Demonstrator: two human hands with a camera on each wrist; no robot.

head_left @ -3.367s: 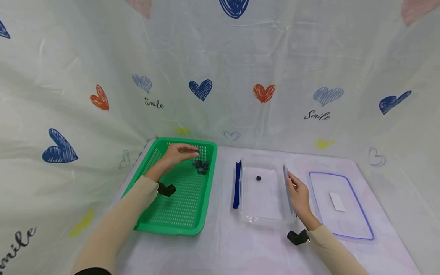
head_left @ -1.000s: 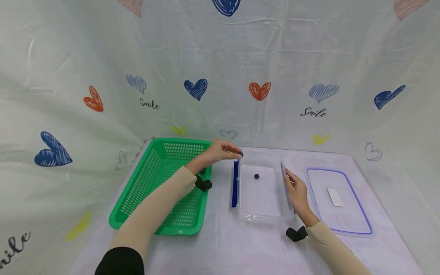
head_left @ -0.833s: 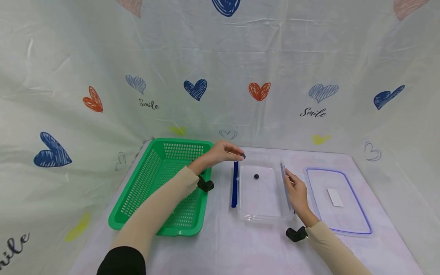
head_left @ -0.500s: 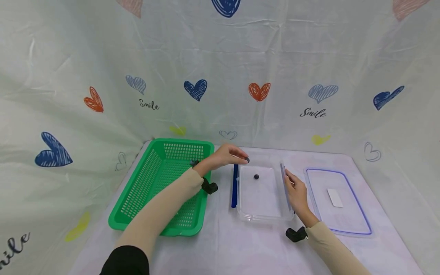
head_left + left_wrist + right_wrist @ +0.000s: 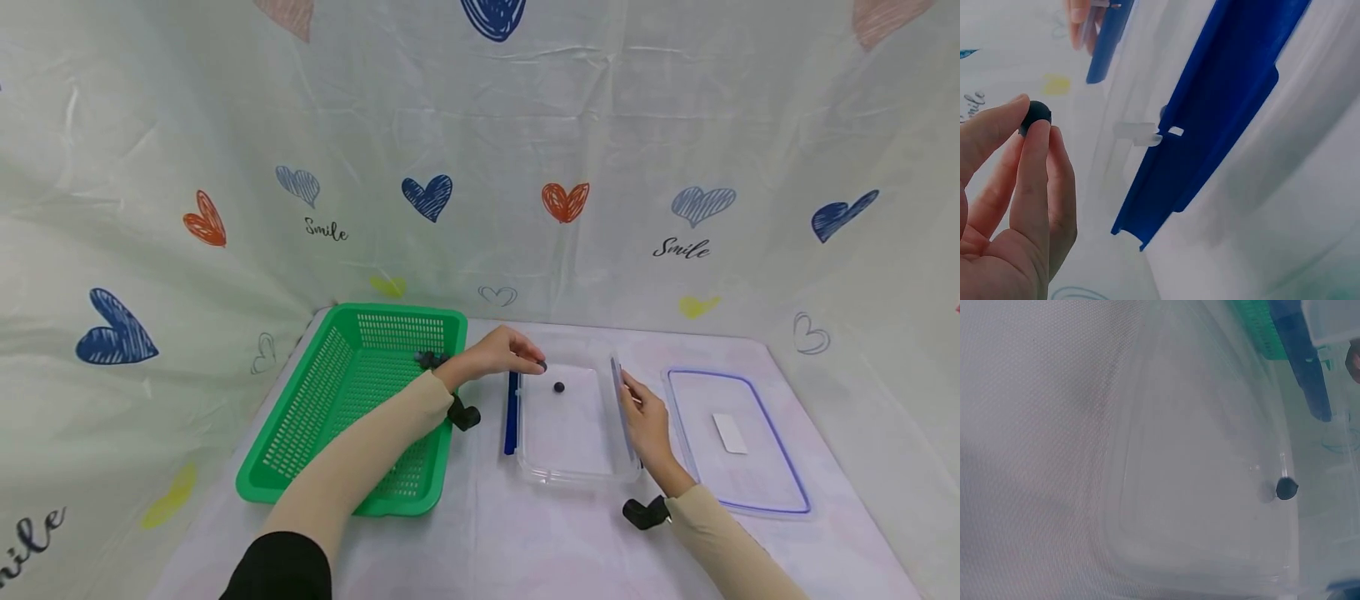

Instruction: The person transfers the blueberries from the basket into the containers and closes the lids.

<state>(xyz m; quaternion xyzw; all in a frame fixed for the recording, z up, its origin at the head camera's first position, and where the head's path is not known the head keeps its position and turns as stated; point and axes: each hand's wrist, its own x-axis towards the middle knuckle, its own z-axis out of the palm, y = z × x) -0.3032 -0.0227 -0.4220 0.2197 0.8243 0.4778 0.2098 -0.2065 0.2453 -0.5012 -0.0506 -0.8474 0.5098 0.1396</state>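
Note:
Between thumb and fingertips my left hand (image 5: 498, 354) pinches a blueberry (image 5: 1036, 115), held above the upper left part of a clear plastic container (image 5: 573, 446). Another blueberry (image 5: 559, 387) lies alone on the container's floor; the right wrist view shows the same dark blueberry (image 5: 1286, 488) through clear plastic. At the container's right side, my right hand (image 5: 648, 421) grips the raised blue side latch (image 5: 1107, 47), its fingers partly hidden behind it. The left blue latch (image 5: 512, 412) hangs outward. Several blueberries (image 5: 426, 359) sit in the green basket, partly hidden by my left wrist.
The green perforated basket (image 5: 438, 496) stands to the left of the container. To the right lies a clear lid (image 5: 765, 458) with a blue seal and a white label (image 5: 730, 433). A heart-printed sheet (image 5: 480, 242) hangs behind the table.
My left hand has carried a blueberry from the basket rightward to the container, and in the last second has moved slightly right and lower. My right hand stays at the container's side.

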